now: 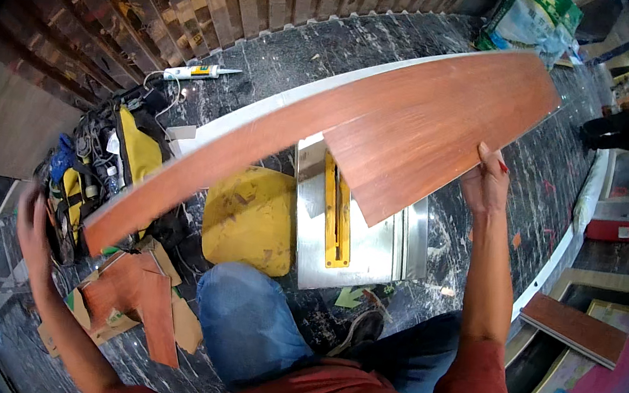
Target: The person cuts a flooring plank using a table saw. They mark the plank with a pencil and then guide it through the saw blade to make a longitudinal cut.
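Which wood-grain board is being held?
The long, notched reddish-brown wood-grain board, in the right hand; the short rectangular brown board and reddish-brown offcuts lie unheld.

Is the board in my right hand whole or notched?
Notched: the reddish-brown board steps sharply from a wide section to a narrow strip on the left.

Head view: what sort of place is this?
Probably an indoor renovation or fit-out site: the right hand holds a cut wood-look panel, what looks like a table saw sits on the marbled floor, and a nozzled cartridge lies nearby.
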`<state>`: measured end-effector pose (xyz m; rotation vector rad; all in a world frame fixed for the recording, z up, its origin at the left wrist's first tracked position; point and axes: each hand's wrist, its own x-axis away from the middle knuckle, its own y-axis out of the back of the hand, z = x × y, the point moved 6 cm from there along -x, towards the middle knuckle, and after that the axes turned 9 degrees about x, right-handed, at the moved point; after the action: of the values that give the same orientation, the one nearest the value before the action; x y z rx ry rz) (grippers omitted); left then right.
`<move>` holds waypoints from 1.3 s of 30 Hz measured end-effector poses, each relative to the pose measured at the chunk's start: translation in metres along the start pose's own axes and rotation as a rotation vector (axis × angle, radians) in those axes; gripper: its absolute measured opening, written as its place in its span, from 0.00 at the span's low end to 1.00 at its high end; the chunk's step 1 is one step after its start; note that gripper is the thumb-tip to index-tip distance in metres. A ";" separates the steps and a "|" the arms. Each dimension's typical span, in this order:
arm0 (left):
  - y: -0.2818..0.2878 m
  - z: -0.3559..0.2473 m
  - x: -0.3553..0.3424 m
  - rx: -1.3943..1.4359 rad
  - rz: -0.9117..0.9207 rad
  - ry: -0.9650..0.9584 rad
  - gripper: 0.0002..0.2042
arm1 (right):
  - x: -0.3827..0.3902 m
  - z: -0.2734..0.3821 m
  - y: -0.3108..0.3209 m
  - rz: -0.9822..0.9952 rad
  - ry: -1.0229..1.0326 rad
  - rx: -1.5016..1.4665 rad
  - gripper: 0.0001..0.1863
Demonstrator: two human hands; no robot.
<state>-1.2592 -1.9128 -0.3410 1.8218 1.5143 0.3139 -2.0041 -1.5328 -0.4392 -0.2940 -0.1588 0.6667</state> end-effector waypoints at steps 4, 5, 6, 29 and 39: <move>-0.165 -0.219 -0.062 0.088 0.603 -0.326 0.25 | 0.014 0.008 -0.020 0.154 -0.073 0.042 0.30; -0.203 -0.249 -0.063 0.081 0.725 -0.321 0.25 | 0.019 0.009 -0.037 0.118 -0.034 0.024 0.25; -0.240 -0.269 -0.058 0.039 0.789 -0.382 0.27 | 0.021 0.006 -0.047 0.122 -0.038 0.008 0.25; -0.422 -0.297 -0.054 0.598 0.745 0.120 0.18 | -0.049 -0.181 0.071 -0.148 -0.301 0.848 0.29; -0.536 -0.334 -0.087 0.811 0.802 0.098 0.19 | 0.073 -0.159 0.177 -0.693 -0.358 0.454 0.29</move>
<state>-1.8852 -1.8482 -0.4407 3.0730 0.9338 0.1570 -2.0129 -1.3888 -0.6425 0.3187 -0.4197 0.0467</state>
